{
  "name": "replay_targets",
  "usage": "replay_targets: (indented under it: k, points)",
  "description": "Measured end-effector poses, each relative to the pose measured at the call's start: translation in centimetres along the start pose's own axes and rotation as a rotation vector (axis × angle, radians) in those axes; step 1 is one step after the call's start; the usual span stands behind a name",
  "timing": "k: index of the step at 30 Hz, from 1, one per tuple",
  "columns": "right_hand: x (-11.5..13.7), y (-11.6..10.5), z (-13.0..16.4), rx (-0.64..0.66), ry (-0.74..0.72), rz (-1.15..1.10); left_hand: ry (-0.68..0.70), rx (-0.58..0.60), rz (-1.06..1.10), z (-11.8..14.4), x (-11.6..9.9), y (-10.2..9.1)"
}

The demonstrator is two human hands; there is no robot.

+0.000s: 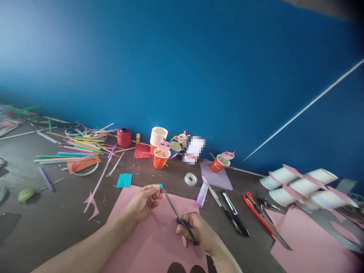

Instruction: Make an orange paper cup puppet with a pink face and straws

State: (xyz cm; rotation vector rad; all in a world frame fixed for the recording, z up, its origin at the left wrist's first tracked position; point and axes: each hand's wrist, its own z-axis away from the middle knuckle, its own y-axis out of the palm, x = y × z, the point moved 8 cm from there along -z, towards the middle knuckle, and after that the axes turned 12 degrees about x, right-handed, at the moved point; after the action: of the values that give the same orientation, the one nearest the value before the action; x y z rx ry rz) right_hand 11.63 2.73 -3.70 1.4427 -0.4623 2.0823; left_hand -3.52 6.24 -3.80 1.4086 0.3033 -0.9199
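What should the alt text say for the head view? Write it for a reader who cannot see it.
The right hand holds scissors up to a small teal scrap pinched in the left hand, above a pink paper sheet. Straws, paper cups and tape lie on a dark table by a blue wall.

two bare forearms come up from the bottom edge, no sleeves showing on either. the left hand [142, 203] and the right hand [196, 231] carry no gloves, rings, watch or bands that can be made out. fingers are slim, nails short and unpainted as far as the blur allows.
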Motion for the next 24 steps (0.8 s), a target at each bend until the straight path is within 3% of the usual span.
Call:
replay_targets:
  k: [24]
  points:
    - [0.00,0.22,-0.01,0.019,0.009,-0.035,0.006,0.040,-0.034,0.05,0.00,0.45]
